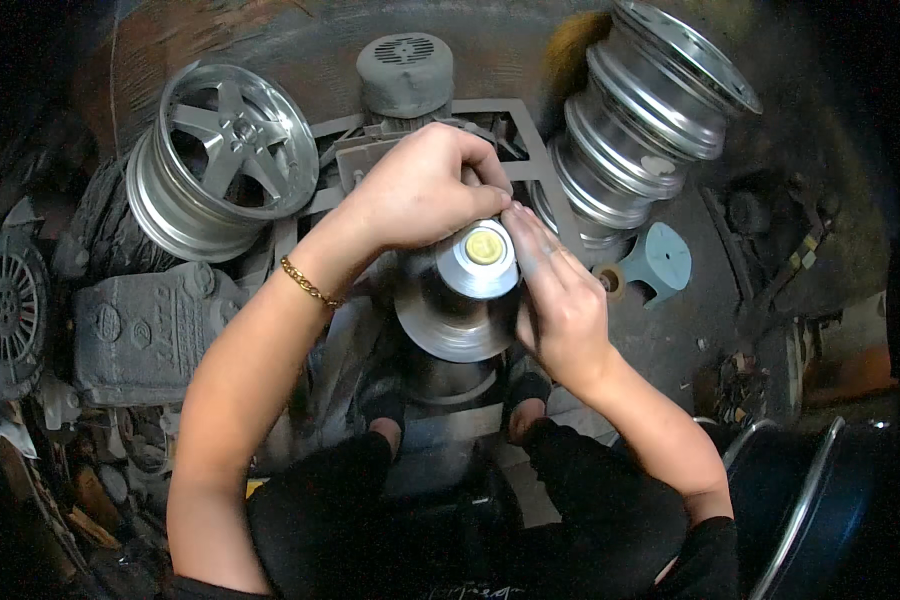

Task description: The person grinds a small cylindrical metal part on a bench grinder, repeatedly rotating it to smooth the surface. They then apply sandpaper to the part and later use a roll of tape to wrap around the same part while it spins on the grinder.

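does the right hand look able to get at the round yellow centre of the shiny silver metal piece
Likely yes: the right hand sits close beside the uncovered yellow centre, with only the rim of the silver metal piece between, and the left hand does not cover it.

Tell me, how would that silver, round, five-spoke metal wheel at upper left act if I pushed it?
The silver five-spoke metal wheel would probably stay stiff, since its broad spokes look like metal. It might roll, because its rim is circular. Its shiny, smooth-looking face could feel slippery.
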### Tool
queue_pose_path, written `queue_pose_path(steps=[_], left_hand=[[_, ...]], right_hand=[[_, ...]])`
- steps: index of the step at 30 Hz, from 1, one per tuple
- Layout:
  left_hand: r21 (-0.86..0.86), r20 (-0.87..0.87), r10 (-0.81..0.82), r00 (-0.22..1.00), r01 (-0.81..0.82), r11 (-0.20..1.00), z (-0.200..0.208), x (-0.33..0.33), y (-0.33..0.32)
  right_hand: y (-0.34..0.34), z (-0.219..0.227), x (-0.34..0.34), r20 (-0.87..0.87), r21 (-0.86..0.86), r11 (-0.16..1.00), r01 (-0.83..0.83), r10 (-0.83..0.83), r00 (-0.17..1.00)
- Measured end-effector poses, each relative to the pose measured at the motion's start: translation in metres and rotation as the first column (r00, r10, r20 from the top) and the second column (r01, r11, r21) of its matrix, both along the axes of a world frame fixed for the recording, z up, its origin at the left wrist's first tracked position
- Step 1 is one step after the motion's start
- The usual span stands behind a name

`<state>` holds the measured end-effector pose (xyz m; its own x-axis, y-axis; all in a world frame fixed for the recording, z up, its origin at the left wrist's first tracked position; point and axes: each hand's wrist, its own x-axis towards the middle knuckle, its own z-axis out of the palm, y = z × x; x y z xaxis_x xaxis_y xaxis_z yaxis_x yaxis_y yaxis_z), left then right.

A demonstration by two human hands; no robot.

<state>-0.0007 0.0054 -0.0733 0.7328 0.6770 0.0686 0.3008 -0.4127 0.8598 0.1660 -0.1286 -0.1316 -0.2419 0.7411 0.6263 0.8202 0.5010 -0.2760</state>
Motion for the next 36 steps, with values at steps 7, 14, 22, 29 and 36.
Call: queue_pose_path(steps=[7, 14, 22, 29, 36], left_hand=[[-0.014, 0.116, 0.076, 0.99, -0.075, 0.997, -0.011, -0.001, 0.001], [0.276, 0.102, 0.476, 0.873, -0.485, 0.83, -0.015, -0.101, -0.052], [0.439, -0.048, 0.929, 0.367, -0.828, 0.35, -0.21, -0.342, -0.187], [0.504, -0.814, 0.549, -0.19, -0.702, 0.504, -0.314, -0.408, -0.252], [0.655, -0.696, 0.711, -0.095, -0.49, 0.576, -0.356, -0.424, -0.241]], right_hand=[[0.006, -0.011, 0.011, -0.062, 0.084, 0.996, 0.033, -0.028, 0.998], [-0.009, -0.008, 0.042, -0.28, 0.092, 0.976, 0.197, -0.164, 0.946], [-0.025, -0.011, 0.061, -0.308, -0.021, 0.997, 0.071, -0.074, 0.948], [-0.016, -0.016, 0.06, -0.28, 0.113, 0.992, 0.049, -0.015, 0.96], [-0.037, 0.009, 0.04, -0.287, 0.058, 0.991, 0.119, -0.097, 0.953]])
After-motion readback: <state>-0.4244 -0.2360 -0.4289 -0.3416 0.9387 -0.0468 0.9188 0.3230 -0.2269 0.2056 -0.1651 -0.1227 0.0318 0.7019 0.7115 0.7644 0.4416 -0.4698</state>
